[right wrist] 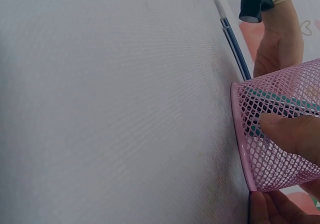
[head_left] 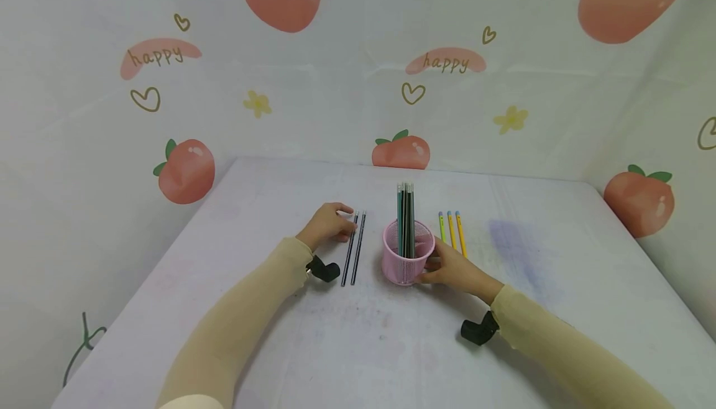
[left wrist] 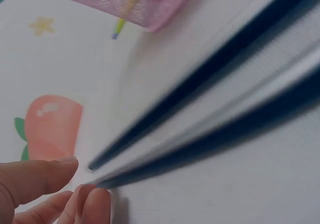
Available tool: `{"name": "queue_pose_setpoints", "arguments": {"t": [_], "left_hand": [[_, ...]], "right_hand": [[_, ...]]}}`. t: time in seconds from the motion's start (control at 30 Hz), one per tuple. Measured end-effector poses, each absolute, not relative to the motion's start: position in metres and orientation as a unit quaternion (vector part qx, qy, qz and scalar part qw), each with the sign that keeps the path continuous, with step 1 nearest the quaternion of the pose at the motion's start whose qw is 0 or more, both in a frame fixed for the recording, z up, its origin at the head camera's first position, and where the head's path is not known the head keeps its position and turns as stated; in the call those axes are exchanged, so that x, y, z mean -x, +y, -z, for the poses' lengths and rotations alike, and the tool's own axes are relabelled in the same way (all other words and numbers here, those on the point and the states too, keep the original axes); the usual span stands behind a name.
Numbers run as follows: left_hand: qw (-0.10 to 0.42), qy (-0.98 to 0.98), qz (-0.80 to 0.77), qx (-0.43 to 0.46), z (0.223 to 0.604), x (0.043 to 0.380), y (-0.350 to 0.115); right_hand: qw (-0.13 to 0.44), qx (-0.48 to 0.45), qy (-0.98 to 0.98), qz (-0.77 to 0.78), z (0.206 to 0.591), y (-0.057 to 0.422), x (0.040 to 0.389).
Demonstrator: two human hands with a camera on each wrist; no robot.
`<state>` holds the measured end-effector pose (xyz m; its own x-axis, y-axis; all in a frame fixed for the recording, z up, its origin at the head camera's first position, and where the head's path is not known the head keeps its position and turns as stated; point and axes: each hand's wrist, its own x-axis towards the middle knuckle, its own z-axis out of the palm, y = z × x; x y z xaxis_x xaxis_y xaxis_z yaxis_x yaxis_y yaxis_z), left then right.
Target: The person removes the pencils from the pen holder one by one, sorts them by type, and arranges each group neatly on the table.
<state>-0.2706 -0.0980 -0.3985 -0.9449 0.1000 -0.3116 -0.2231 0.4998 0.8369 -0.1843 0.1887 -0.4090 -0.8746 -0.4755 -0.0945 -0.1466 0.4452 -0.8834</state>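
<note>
A pink mesh pencil cup (head_left: 398, 271) stands upright on the table with several dark and green pencils (head_left: 405, 207) in it. My right hand (head_left: 460, 272) grips the cup from its right side; in the right wrist view the thumb (right wrist: 290, 134) lies on the mesh and other fingers are near the base. Left of the cup, two dark pencils (head_left: 359, 248) lie side by side. My left hand (head_left: 329, 222) is at the far end of the left one. In the left wrist view, its fingertips (left wrist: 95, 204) seem to touch that pencil's end, with a gap below the thumb.
Right of the cup lie a green pencil (head_left: 442, 227) and two yellow pencils (head_left: 452, 232), partly hidden by my right hand. The white table (head_left: 358, 353) meets a fruit-printed backdrop (head_left: 335, 117) at the back. A thin green cord (head_left: 85, 337) shows at the left.
</note>
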Motion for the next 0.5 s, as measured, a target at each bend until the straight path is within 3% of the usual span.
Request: {"name": "queue_pose_setpoints", "arguments": {"t": [0.5], "left_hand": [[0.125,0.793,-0.596,-0.026,0.355,0.261,-0.085]], "right_hand": [[0.172,0.177,0.839,0.485,0.408,0.188,0.186]]}}
